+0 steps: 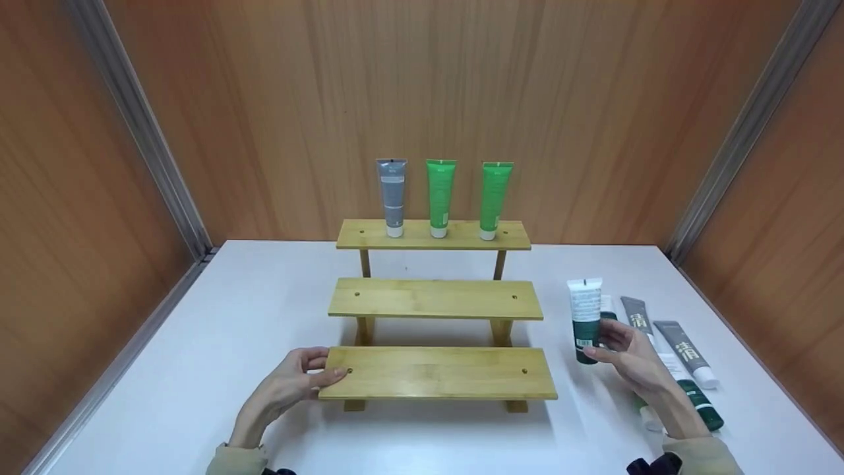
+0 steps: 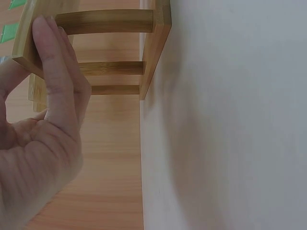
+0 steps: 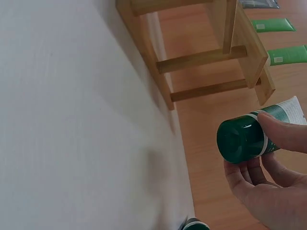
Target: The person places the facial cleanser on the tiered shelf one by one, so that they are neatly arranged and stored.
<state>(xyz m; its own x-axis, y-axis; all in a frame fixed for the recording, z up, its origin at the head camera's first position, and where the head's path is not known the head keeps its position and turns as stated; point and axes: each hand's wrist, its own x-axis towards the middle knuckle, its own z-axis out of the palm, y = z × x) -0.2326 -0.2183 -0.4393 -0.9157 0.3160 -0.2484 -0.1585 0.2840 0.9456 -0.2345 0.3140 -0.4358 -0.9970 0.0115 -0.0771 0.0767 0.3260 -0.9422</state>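
Note:
A three-step wooden display stand stands on the white table. My left hand pinches the left end of its lowest step, thumb on top and fingers beneath; the left wrist view shows those fingers against the wood. To the right of the stand, my right hand holds a white and dark green squeeze tube upright, cap down, above the table. In the right wrist view the green cap faces the camera. On the top step stand a grey-blue tube and two green tubes.
Several more tubes lie on the table at the right, among them a grey tube and a white and green one; my right hand partly covers this group. Wooden panels with metal corner posts enclose the table.

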